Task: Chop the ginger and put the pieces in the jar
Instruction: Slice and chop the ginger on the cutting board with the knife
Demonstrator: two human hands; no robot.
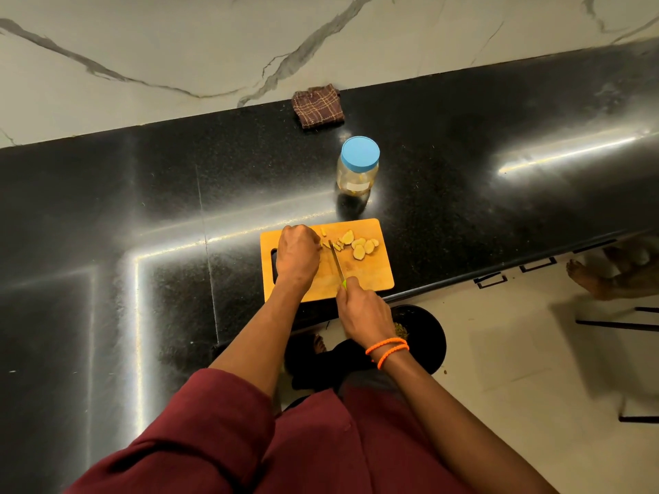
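Right hand [360, 308] fingers wrapped round knife [337, 260]. Left hand [297, 253] fingers curled on ginger [326, 245] on board [363, 276]. Jar [357, 167] behind, lid on.

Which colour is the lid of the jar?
The lid of the jar is light blue, head view.

We see a black speckled countertop [107, 215], a white wall [178, 48] veined with grey, a brown plaid cloth [318, 106], a clear jar [356, 174] with a blue lid [360, 153], pale yellow ginger slices [361, 245] on a tan wooden cutting board [363, 276], orange wristbands [387, 349] and maroon sleeves [199, 422].
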